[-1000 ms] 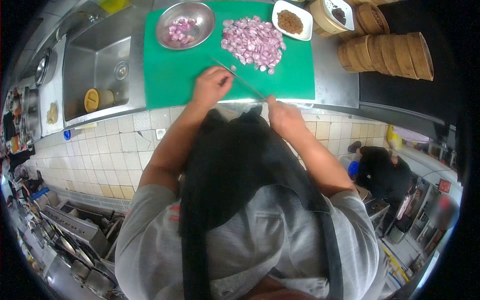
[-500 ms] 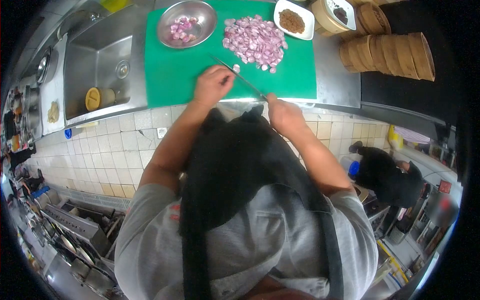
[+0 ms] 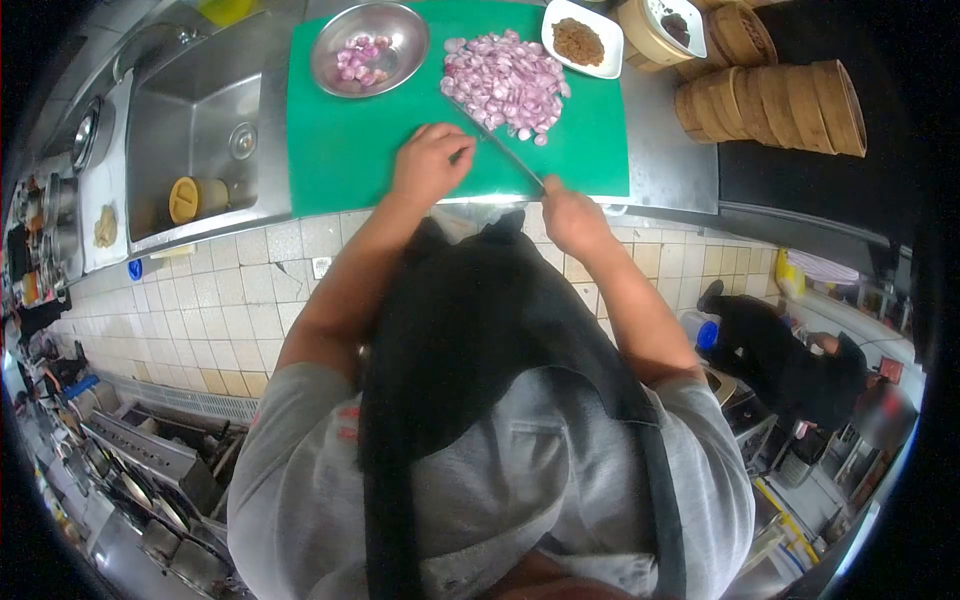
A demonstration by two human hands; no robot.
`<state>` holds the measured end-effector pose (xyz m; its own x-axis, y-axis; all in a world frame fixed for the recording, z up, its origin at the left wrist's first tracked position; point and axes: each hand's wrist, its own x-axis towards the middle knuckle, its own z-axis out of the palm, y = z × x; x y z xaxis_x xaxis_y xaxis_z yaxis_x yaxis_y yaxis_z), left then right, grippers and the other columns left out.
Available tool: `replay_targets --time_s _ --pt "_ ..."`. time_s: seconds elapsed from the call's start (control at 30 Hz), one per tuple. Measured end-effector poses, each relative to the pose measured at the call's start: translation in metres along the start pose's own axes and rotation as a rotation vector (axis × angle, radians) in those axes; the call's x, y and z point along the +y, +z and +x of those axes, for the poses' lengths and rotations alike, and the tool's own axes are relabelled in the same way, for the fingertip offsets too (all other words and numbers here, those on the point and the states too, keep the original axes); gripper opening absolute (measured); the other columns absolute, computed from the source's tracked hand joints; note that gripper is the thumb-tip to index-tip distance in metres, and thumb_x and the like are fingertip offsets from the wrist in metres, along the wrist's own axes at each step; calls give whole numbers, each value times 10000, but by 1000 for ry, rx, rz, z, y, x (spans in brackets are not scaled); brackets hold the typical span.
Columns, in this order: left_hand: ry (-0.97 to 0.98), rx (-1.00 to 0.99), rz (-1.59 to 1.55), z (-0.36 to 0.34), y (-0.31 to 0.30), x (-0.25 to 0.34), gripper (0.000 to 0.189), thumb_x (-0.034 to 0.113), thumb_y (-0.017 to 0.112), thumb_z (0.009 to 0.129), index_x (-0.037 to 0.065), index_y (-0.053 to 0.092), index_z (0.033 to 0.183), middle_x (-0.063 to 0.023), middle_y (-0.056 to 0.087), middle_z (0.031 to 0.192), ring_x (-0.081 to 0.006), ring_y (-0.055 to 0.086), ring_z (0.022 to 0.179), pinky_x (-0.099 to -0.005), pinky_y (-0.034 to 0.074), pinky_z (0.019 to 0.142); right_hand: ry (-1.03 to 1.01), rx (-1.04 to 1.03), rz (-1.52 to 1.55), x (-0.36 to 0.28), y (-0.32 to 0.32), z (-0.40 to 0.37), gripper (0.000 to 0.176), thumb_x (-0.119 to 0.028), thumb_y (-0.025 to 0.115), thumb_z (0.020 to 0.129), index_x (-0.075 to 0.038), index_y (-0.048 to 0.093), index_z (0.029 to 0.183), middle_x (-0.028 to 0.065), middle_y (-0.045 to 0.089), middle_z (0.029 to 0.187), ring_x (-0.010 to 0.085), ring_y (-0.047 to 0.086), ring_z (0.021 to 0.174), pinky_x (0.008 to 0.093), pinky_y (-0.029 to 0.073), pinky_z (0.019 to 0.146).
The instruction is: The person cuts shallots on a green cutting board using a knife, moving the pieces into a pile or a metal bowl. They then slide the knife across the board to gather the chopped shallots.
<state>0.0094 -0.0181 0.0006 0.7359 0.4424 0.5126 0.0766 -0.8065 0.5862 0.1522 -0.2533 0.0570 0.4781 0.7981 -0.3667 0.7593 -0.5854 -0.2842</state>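
My right hand (image 3: 577, 220) is closed round the handle of a knife (image 3: 512, 158). Its thin blade slants up and left over the green cutting board (image 3: 350, 150), and the tip reaches the lower left edge of a pile of sliced shallots (image 3: 505, 80). Left of the blade, my left hand (image 3: 432, 165) rests on the board with fingers curled; whatever they may hold is hidden. A metal bowl (image 3: 402, 75) at the board's upper left contains several small peeled shallots (image 3: 362, 60).
Right of the pile is a white dish (image 3: 609, 62) of brown food. Bamboo steamers (image 3: 770, 108) stand farther right. A sink (image 3: 190, 110) with a yellow-lidded container (image 3: 184, 200) lies to the left. Behind me, a person in black (image 3: 790, 360) stands at the lower right.
The knife has moved right and up, away from my left hand, to the edge of the pile. The loose slice beside the blade no longer shows there. The person behind has shifted.
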Motion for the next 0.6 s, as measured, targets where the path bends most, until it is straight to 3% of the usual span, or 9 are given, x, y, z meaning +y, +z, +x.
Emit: replay_targets --time_s 0.2,0.3,0.5,0.6 --pt "15 24 -54 -3 3 -6 102 76 837 839 115 790 921 -72 759 993 -286 735 920 -395 613 823 -97 104 36 -14 -24 -25 289 -83 461 1013 -29 544 1285 259 751 907 474 738 821 599 576 726" --pt "24 14 -68 -2 1 -6 90 68 835 840 101 779 903 -77 757 982 -288 734 912 -396 611 813 -145 113 12 -3 -4 -25 323 -92 436 1018 -29 542 1317 251 746 859 479 730 772 601 570 695" --pt "38 17 -63 -3 -1 -6 91 48 826 833 80 760 887 -85 757 972 -290 736 893 -397 613 791 -94 66 24 -13 -16 -23 226 -87 475 1021 -33 540 1230 248 738 866 468 729 858 606 546 730" --pt "50 21 -59 -2 2 -6 91 39 821 827 77 755 878 -85 763 970 -290 739 886 -396 614 781 -120 63 -28 -8 0 -18 316 -102 435 1024 -40 542 1314 261 753 901 473 735 800 588 581 705"
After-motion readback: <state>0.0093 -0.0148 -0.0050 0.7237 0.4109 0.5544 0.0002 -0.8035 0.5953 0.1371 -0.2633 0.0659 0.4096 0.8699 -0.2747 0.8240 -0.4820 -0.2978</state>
